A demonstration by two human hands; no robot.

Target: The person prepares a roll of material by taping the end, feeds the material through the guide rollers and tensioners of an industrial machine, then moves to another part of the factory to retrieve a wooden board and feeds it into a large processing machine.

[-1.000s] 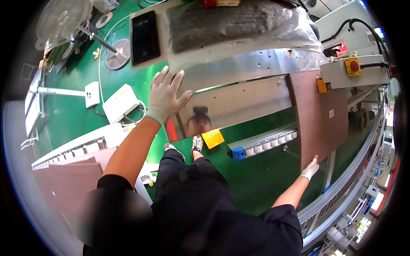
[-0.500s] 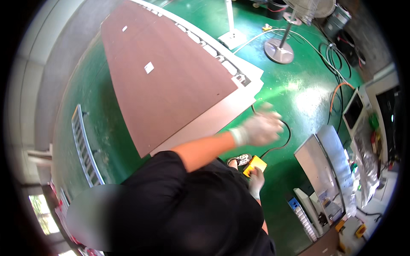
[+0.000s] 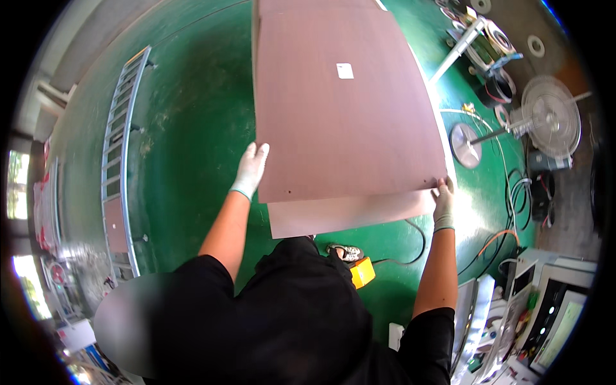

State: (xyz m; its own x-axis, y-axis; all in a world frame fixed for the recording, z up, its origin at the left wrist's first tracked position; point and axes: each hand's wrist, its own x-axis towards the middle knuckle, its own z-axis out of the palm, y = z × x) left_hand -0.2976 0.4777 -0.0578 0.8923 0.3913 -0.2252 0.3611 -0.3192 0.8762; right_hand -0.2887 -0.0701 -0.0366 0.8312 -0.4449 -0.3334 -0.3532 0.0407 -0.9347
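Note:
A large reddish-brown sheet (image 3: 353, 135) with a small white label (image 3: 344, 70) lies in front of me on a stack. Another sheet (image 3: 346, 219) shows beneath it, jutting out toward me at a slight angle. My left hand (image 3: 251, 169), in a pale glove, grips the top sheet's left edge, thumb on top. On the other side, my right hand (image 3: 444, 204), gloved too, is closed on the sheet's near right corner. The fingers under the sheet are hidden. Small dark holes sit near both near corners.
A long metal rack with rungs (image 3: 122, 128) stands to the left. By my foot is a yellow foot pedal (image 3: 362, 273) with a black cable. A pedestal fan (image 3: 550, 119), hoses and cables are at the right. A machine with a screen (image 3: 564, 321) fills the lower right.
My view has turned toward the sheet stack. My left hand, stretched across the front before, now grips the left edge. My right hand has moved from near the yellow pedal to the right corner.

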